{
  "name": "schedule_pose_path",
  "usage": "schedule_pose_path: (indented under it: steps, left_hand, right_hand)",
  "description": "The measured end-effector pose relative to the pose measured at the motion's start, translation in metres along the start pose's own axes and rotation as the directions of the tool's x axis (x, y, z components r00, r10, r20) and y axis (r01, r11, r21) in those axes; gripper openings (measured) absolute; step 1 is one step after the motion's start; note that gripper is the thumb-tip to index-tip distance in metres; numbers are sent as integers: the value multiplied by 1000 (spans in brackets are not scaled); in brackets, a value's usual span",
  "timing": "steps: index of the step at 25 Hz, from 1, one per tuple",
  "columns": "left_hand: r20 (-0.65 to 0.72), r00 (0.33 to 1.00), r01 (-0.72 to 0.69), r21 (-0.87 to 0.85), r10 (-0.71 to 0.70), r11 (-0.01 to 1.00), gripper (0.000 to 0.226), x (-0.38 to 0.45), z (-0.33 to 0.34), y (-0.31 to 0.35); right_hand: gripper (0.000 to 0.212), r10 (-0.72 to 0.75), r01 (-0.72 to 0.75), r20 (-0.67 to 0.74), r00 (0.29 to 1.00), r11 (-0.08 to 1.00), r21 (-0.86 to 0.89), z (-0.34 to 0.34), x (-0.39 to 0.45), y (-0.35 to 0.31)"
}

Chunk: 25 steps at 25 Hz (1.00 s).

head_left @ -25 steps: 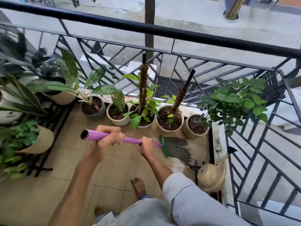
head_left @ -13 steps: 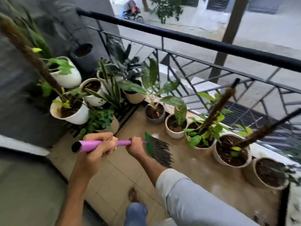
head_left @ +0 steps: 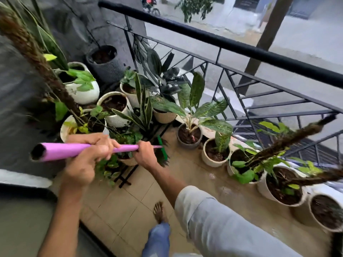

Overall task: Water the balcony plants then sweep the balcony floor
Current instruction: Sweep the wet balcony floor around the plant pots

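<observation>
Bare foot (head_left: 159, 211) on the beige tiled balcony floor (head_left: 118, 206), nearest the camera. Above it both hands are clamped on the pink plastic broom handle (head_left: 74, 150): left hand (head_left: 87, 154) fisted round the thick open end, right hand (head_left: 145, 154) fisted just behind the green broom head (head_left: 162, 150). Dark bristles (head_left: 164, 158) mostly hidden behind the right hand, down near the floor. Beyond the broom head: grey round pot (head_left: 188, 137) with a variegated plant, then the black metal railing (head_left: 232, 45).
</observation>
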State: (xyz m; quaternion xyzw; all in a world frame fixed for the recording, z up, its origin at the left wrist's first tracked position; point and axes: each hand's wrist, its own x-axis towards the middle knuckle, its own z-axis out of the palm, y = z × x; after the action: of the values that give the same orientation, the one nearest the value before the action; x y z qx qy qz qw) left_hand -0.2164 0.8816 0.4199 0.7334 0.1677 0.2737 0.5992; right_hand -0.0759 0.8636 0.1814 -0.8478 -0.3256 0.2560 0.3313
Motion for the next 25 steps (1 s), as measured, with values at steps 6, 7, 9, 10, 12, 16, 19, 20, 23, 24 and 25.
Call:
schedule_pose_path:
  steps: [6, 7, 9, 10, 12, 16, 19, 20, 23, 24, 25]
  left_hand:
    - [51, 994, -82, -250, 98, 965, 23, 13, 12, -5]
    - [85, 994, -44, -258, 69, 965, 20, 12, 20, -10]
    - [170, 985, 24, -259, 22, 966, 17, 10, 45, -19]
    - [207, 978, 50, -261, 5, 964, 18, 6, 61, -26]
    - [278, 960, 98, -276, -18, 956, 22, -6, 98, -37]
    - [425, 903, 215, -316, -65, 924, 25, -32, 175, -53]
    - [536, 841, 291, -327, -77, 899, 21, -64, 251, -54]
    - [557, 826, 317, -332, -87, 888, 23, -76, 277, -54]
    - [649, 756, 368, -316, -84, 874, 31, -115, 370, -53]
    - [676, 733, 374, -314, -71, 873, 31, -130, 401, -50]
    - [697, 714, 382, -316, -60, 868, 30, -144, 428, -46]
  right_hand:
    - [30, 69, -69, -48, 996, 998, 0, -7, -12, 18]
    - [26, 108, -108, -58, 993, 994, -5, -8, -20, 32]
    - [21, 176, -178, -85, 981, 984, -15, -13, -37, 73]
    - [21, 211, -213, -90, 973, 977, -17, -17, -46, 97]
    - [23, 296, -300, -115, 948, 954, -19, -28, -71, 146]
    - [24, 398, -402, -153, 904, 915, 6, -67, -146, 222]
    - [21, 517, -521, -199, 833, 853, 35, -112, -222, 280]
    - [20, 541, -547, -216, 813, 837, 36, -127, -246, 301]
    - [18, 622, -642, -283, 730, 766, 29, -178, -329, 372]
    - [18, 651, -674, -303, 696, 738, 37, -194, -359, 395]
    - [19, 674, -699, -324, 664, 713, 52, -209, -387, 412]
